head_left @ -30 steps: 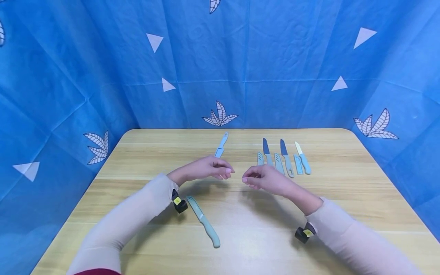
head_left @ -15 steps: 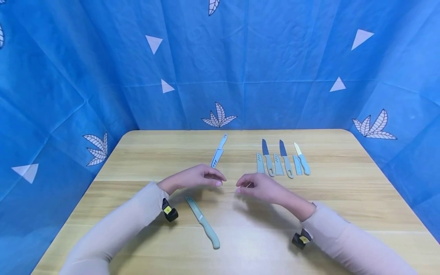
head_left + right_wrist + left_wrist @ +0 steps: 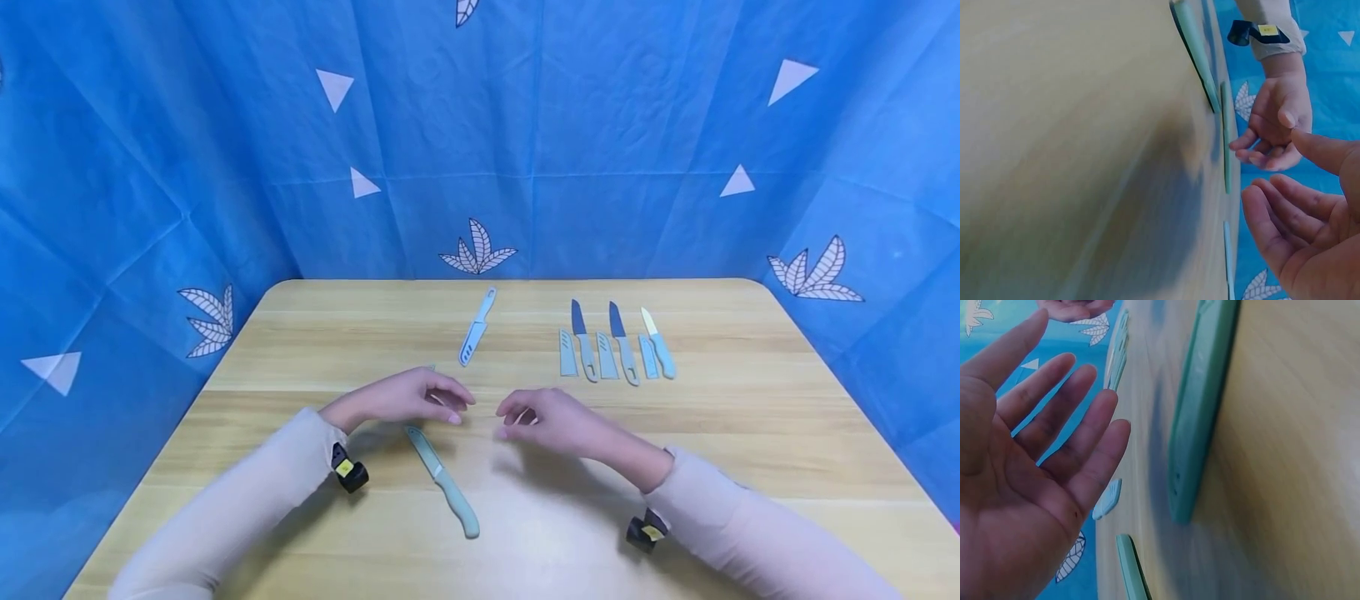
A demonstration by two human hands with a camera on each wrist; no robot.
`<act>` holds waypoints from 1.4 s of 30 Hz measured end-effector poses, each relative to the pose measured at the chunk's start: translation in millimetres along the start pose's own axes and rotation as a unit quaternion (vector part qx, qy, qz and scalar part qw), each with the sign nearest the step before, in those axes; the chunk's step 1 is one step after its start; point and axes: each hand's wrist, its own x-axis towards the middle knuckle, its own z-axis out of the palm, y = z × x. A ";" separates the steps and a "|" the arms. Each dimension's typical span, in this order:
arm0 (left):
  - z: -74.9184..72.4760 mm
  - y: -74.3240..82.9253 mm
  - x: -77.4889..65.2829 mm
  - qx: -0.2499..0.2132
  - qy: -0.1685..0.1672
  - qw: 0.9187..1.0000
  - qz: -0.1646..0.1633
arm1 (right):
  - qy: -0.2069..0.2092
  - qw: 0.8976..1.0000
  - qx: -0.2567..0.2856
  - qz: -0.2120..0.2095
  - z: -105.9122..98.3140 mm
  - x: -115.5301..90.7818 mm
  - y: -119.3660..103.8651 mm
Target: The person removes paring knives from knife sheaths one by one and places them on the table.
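Note:
My left hand (image 3: 408,395) hovers over the table with fingers loosely bent and nothing in them; its palm and spread fingers show in the left wrist view. My right hand (image 3: 546,419) faces it, slightly curled and holding nothing. Just in front of the left hand lies a green-handled knife (image 3: 455,500) in its green sheath (image 3: 1200,425). Behind that hand, mostly hidden in the head view, is another green piece (image 3: 1131,569). Farther back rests a light blue knife (image 3: 487,306) with a slotted sheath (image 3: 472,343) over its blade.
Toward the back right, two dark-bladed knives (image 3: 579,317) (image 3: 617,319) and a pale-bladed one (image 3: 663,357) lie in a row, each with a sheath (image 3: 567,354) beside it. A blue patterned cloth (image 3: 420,100) hangs behind the wooden table (image 3: 750,400).
Both hands have drawn back toward the front and to the left, staying apart. The light blue knife's sheath, partly covered before, now shows whole. The knives have not moved.

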 end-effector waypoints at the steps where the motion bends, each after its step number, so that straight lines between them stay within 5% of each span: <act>1: 0.0 -1.5 -2.3 -0.001 -0.001 1.000 -0.001 | -0.003 1.000 -0.002 0.000 1.8 0.3 -0.6; 8: 1.3 -12.1 -17.0 -0.010 0.000 1.000 0.002 | -0.022 1.000 -0.007 -0.012 14.7 -0.3 -7.9; 19: 2.3 -19.7 -33.7 0.074 0.037 0.996 0.017 | -0.034 0.999 -0.016 -0.018 35.1 2.2 -12.7; 27: 4.6 -21.2 -43.1 0.093 0.044 0.994 0.025 | -0.048 0.999 -0.011 -0.022 49.5 3.8 -13.5; 36: 9.7 -29.8 -47.9 0.192 0.058 0.978 0.054 | -0.059 0.997 -0.035 -0.023 56.3 7.2 -16.6; 42: 13.2 -34.3 -48.5 0.211 0.072 0.973 0.054 | -0.059 0.996 -0.062 -0.029 57.7 8.3 -19.8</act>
